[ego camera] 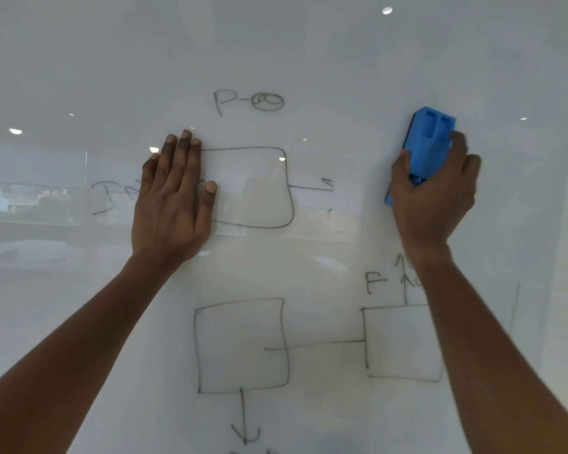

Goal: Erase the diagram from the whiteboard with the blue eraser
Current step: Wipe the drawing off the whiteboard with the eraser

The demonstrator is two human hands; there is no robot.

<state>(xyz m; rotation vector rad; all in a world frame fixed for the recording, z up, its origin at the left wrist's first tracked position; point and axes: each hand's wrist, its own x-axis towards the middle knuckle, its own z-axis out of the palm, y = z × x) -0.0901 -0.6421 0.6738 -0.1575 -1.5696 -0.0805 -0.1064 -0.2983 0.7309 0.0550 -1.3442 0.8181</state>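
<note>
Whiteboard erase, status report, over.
Right hand grips blue eraser, right of upper box. Left hand flat on whiteboard, covering box's left edge. Diagram mostly intact.

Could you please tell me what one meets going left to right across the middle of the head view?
Handwritten letters → left hand → rounded box → short line → blue eraser, gripped by the right hand.

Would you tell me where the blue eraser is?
The eraser sits upper right in the head view, gripped by the right hand, right of the top box.

Bright whiteboard (pixel 309 60), lamp glare (pixel 387 10), soft blur
</note>
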